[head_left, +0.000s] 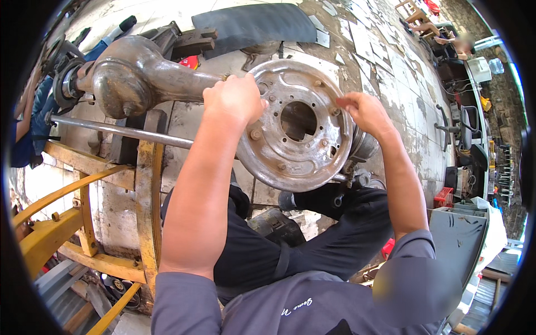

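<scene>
A round metal brake backing plate, worn and dull grey-brown, stands in front of me with a large hole at its centre and several bolt heads around it. My left hand is closed at the plate's upper left rim, its thumb on the front face; the other fingertips are hidden. At the right rim, my right hand pinches a small reddish-brown flat piece that looks like sandpaper, close to a bolt. Left of the plate lies an axle housing with a bulging middle; its tube runs toward my left hand.
A yellow metal frame stands at the left, with a steel rod above it. Behind the plate lies a dark curved panel. A grey metal cabinet is at my right. Another person sits far right; someone in blue is at the left edge.
</scene>
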The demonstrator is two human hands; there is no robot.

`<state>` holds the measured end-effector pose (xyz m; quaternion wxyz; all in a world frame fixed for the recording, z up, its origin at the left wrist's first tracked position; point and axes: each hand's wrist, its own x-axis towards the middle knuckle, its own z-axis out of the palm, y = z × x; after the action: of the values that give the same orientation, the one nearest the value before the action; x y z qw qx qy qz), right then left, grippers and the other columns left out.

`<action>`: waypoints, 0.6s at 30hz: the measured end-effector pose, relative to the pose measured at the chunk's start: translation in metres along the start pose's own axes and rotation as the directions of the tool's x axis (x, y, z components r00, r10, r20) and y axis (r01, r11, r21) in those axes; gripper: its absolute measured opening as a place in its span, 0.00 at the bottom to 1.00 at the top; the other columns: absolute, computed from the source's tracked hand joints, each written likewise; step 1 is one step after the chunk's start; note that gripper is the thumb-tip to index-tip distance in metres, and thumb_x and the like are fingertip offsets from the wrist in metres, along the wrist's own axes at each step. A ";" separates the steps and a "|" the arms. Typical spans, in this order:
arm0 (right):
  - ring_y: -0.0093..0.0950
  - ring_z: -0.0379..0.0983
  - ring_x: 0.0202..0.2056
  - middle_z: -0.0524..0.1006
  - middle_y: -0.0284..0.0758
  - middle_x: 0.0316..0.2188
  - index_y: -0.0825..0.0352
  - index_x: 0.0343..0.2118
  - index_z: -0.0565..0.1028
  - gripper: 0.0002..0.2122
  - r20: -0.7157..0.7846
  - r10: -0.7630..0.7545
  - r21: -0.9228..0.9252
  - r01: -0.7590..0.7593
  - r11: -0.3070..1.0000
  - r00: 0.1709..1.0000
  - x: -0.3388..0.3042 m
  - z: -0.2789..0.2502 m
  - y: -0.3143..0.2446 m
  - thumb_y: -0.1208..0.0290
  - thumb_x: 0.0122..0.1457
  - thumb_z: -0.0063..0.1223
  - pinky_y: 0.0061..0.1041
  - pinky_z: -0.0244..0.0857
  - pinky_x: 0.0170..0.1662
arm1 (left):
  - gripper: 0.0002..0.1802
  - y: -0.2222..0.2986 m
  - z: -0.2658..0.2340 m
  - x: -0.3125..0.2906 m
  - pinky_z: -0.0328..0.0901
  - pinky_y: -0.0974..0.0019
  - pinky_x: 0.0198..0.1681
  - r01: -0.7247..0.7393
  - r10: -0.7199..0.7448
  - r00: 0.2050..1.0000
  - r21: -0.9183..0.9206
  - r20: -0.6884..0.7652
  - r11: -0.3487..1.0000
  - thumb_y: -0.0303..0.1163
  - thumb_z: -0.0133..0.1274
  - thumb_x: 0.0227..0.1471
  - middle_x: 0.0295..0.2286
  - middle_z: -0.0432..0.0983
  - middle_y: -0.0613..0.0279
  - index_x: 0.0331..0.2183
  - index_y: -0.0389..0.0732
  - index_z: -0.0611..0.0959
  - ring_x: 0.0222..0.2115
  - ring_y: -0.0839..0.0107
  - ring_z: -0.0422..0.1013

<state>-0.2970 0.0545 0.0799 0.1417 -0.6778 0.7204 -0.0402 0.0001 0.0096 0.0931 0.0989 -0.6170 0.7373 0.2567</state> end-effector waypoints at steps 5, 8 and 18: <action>0.44 0.77 0.47 0.81 0.48 0.43 0.67 0.48 0.79 0.15 -0.193 -0.002 -0.036 -0.005 0.999 0.981 -0.011 0.023 0.021 0.74 0.59 0.53 0.38 0.69 0.53 | 0.34 0.006 0.000 0.000 0.66 0.50 0.57 -0.023 0.024 0.999 -0.013 0.023 1.000 0.51 0.56 0.58 0.52 0.74 0.50 0.59 0.42 0.72 0.55 0.55 0.71; 0.44 0.77 0.49 0.80 0.48 0.46 0.66 0.51 0.78 0.15 -0.110 0.038 0.070 -0.031 0.997 0.993 -0.036 0.025 0.035 0.72 0.60 0.54 0.38 0.69 0.54 | 0.31 0.005 0.001 -0.008 0.66 0.52 0.57 -0.007 0.008 1.000 0.020 -0.019 1.000 0.51 0.56 0.58 0.52 0.76 0.54 0.57 0.44 0.75 0.54 0.56 0.72; 0.51 0.71 0.51 0.71 0.53 0.52 0.66 0.53 0.70 0.21 -0.244 0.077 0.003 -0.079 0.997 0.967 -0.036 0.047 0.032 0.64 0.59 0.60 0.43 0.67 0.54 | 0.30 0.009 0.002 -0.025 0.66 0.52 0.58 -0.038 0.037 0.998 -0.020 -0.042 0.999 0.50 0.55 0.59 0.52 0.77 0.54 0.57 0.45 0.74 0.55 0.57 0.71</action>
<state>-0.3143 0.0987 0.0328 0.0514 -0.6393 0.7585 -0.1152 -0.0032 0.0330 0.1056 0.0724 -0.6094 0.7479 0.2532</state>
